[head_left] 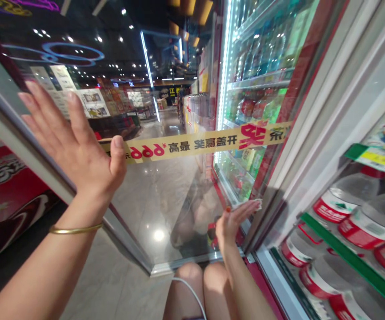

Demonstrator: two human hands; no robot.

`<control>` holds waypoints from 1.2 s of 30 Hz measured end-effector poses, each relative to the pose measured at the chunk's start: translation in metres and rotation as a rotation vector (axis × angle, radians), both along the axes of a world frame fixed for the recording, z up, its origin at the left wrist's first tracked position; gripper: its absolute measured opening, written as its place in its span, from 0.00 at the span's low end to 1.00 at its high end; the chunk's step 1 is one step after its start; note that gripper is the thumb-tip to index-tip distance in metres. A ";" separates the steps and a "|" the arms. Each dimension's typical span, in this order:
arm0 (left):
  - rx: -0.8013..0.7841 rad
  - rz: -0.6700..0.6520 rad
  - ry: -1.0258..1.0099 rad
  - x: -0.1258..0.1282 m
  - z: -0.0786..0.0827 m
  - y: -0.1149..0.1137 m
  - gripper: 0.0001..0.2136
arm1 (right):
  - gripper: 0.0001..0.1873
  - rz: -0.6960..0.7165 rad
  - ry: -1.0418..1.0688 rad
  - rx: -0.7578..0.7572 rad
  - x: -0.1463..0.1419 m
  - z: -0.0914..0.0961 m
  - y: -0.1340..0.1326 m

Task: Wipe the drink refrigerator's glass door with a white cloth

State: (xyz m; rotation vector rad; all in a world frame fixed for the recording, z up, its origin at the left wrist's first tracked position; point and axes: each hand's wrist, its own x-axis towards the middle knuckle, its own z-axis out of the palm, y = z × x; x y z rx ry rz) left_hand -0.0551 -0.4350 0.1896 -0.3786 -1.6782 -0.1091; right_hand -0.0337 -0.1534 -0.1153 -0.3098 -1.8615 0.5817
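Above bare knees, the left hand lay flat on the glass door, fingers spread; the right hand touched it, fingers together.

The left hand lies flat with fingers spread against the glass door of a fridge, a gold bangle on its wrist. The right hand, palm spread, is low down at the door's hinged edge. A yellow printed strip crosses the glass. Water bottles with red labels fill the shelves on the right.
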 end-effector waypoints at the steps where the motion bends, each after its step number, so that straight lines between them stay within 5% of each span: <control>1: 0.002 -0.015 0.004 0.000 0.000 0.000 0.41 | 0.45 -0.006 0.008 -0.017 -0.004 0.010 0.005; 3: 0.003 -0.045 0.003 -0.001 -0.001 -0.002 0.41 | 0.47 0.055 0.012 0.038 -0.005 0.020 -0.011; 6: -0.004 -0.071 0.002 -0.004 -0.003 -0.005 0.43 | 0.49 0.344 -0.009 0.439 0.000 0.019 -0.049; 8: 0.004 -0.079 0.006 -0.006 -0.004 -0.006 0.45 | 0.48 0.394 -0.004 0.628 0.002 0.026 -0.043; 10: 0.009 -0.086 -0.003 -0.007 -0.005 -0.007 0.47 | 0.49 0.225 0.026 0.526 0.000 0.053 -0.011; 13: 0.010 -0.096 -0.016 -0.008 -0.006 -0.007 0.48 | 0.49 -0.024 0.089 0.197 -0.008 0.120 0.036; 16: 0.013 -0.108 -0.011 -0.009 -0.006 -0.008 0.48 | 0.51 0.021 0.135 0.245 -0.008 0.158 0.028; 19: 0.016 -0.128 -0.007 -0.010 -0.006 -0.011 0.47 | 0.50 0.381 0.084 0.679 -0.001 0.142 0.001; 21: 0.024 -0.123 -0.004 -0.011 -0.006 -0.011 0.47 | 0.43 0.513 0.054 0.836 0.001 0.126 0.007; 23: 0.028 -0.110 -0.008 -0.011 -0.007 -0.009 0.48 | 0.41 0.426 0.073 0.768 -0.001 0.133 0.040; 26: 0.036 -0.097 0.001 -0.008 -0.007 -0.006 0.48 | 0.48 0.132 0.123 0.410 -0.011 0.198 0.089; 29: 0.046 -0.083 0.009 -0.004 -0.007 -0.002 0.47 | 0.49 0.024 0.156 0.244 -0.016 0.259 0.075; 31: 0.039 -0.082 0.010 -0.002 -0.007 -0.002 0.45 | 0.54 0.153 0.151 0.493 -0.012 0.257 0.040; 33: 0.037 -0.093 0.024 -0.002 -0.008 -0.002 0.45 | 0.55 0.339 0.152 0.880 -0.007 0.226 0.016; 36: 0.055 -0.109 0.050 -0.004 -0.010 -0.001 0.44 | 0.51 0.405 0.147 1.129 -0.004 0.186 0.039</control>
